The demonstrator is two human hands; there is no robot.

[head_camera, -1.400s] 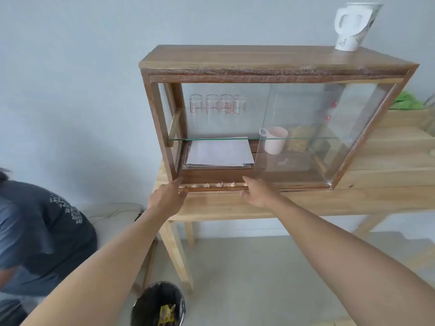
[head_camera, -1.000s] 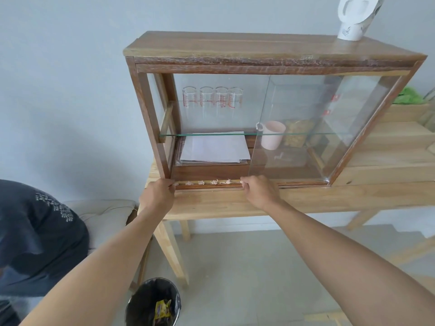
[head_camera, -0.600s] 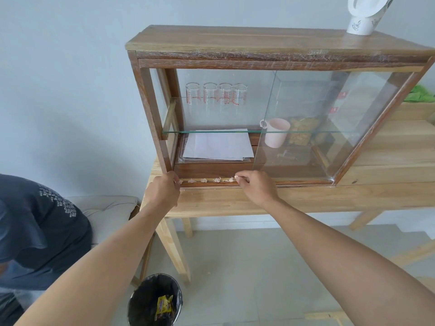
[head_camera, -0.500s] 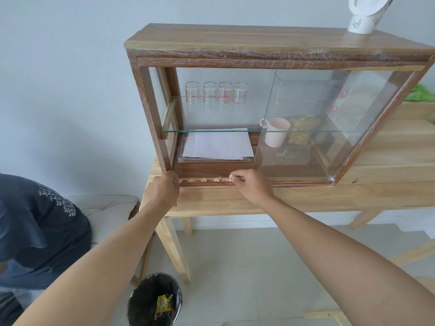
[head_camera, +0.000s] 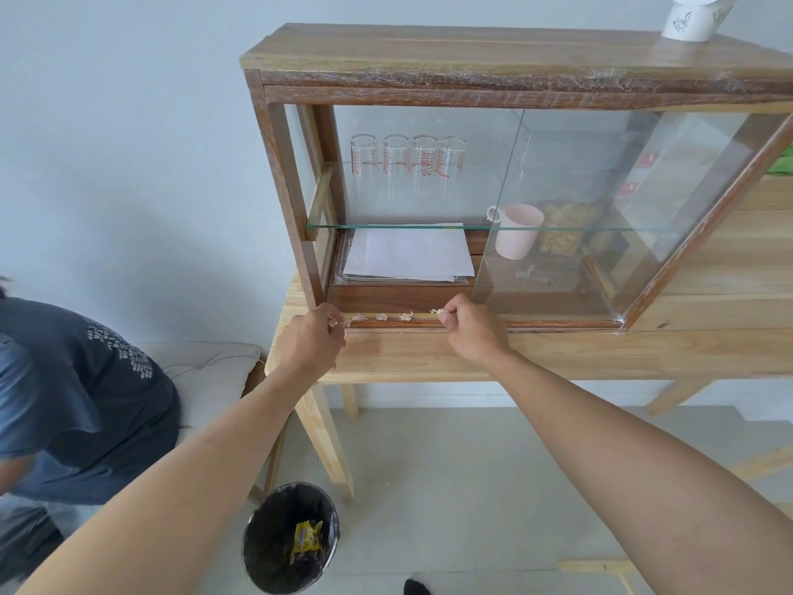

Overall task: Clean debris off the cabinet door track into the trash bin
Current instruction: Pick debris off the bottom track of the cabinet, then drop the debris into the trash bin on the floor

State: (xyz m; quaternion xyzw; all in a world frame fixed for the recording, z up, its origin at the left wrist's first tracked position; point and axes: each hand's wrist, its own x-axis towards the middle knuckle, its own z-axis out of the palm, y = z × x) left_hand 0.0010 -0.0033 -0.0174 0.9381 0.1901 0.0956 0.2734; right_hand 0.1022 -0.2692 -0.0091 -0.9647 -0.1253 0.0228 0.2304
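Along the door track [head_camera: 412,320], pale crumpled debris [head_camera: 392,316]; both hands' fingers [head_camera: 446,316] pinch bits.

The cabinet [head_camera: 493,58] is dark, rough-grained wood with worn, whitish edges, and its sliding door [head_camera: 600,208] and shelf [head_camera: 407,226] are clear glossy glass. The desk [head_camera: 558,354] is pale, smooth wood. A black plastic liner lines the trash bin [head_camera: 266,547].
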